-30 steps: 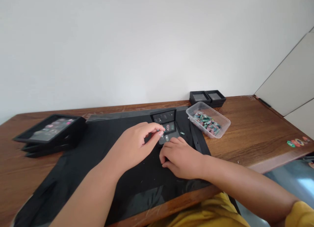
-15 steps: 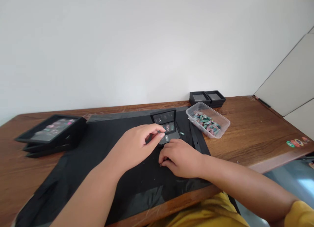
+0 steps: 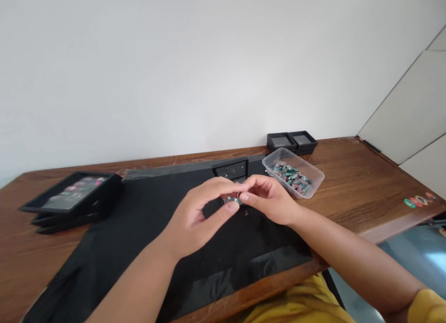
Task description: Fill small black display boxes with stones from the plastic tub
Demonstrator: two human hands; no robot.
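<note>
My left hand (image 3: pixel 200 220) and my right hand (image 3: pixel 273 200) meet at their fingertips over the black cloth. Between them is a tiny dark reddish piece (image 3: pixel 239 194), mostly hidden by fingers and too small to name. My right thumb and forefinger pinch together at it; my left thumb and forefinger curve round from the other side. Just behind the hands stands an open black case (image 3: pixel 230 169) with its lid raised; fingers cover most of its base, where shiny bits show. A small brownish piece (image 3: pixel 246 213) lies on the cloth below my right fingers.
A clear plastic tub (image 3: pixel 315 174) of green and pink glossy pieces stands to the right. Behind it are stacked black trays (image 3: pixel 282 141). More black trays (image 3: pixel 75 193), the top one with pink pieces, are at the left. Black cloth (image 3: pixel 139 230) covers the wooden table (image 3: pixel 344 188).
My right hand has lifted off the cloth and moved up to meet my left fingertips. The small brownish piece now shows on the cloth; the greenish piece beside the case is hidden.
</note>
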